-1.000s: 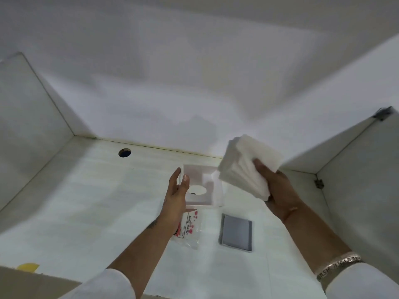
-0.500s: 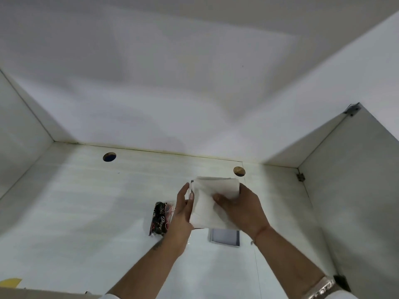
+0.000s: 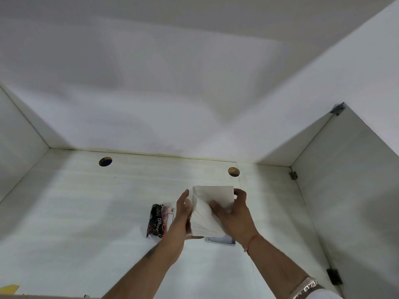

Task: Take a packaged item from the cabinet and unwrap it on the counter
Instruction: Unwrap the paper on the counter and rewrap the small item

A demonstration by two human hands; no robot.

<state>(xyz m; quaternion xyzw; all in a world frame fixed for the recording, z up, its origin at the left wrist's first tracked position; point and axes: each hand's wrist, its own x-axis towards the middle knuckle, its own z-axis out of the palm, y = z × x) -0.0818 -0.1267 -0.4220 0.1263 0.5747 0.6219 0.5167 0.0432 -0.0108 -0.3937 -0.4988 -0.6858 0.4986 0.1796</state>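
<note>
Both hands hold one white stack of napkins (image 3: 210,209) above the shelf (image 3: 86,212) of the open cabinet, near its back edge and right of centre. Left hand (image 3: 183,214) presses flat against the stack's left side, fingers straight. Right hand (image 3: 234,214) wraps the right side, thumb across the front face. A dark printed wrapper (image 3: 156,221) lies on the shelf just left of the left hand. A grey flat card (image 3: 220,240) shows partly under the stack. Two round holes (image 3: 105,161) sit along the back edge.
</note>
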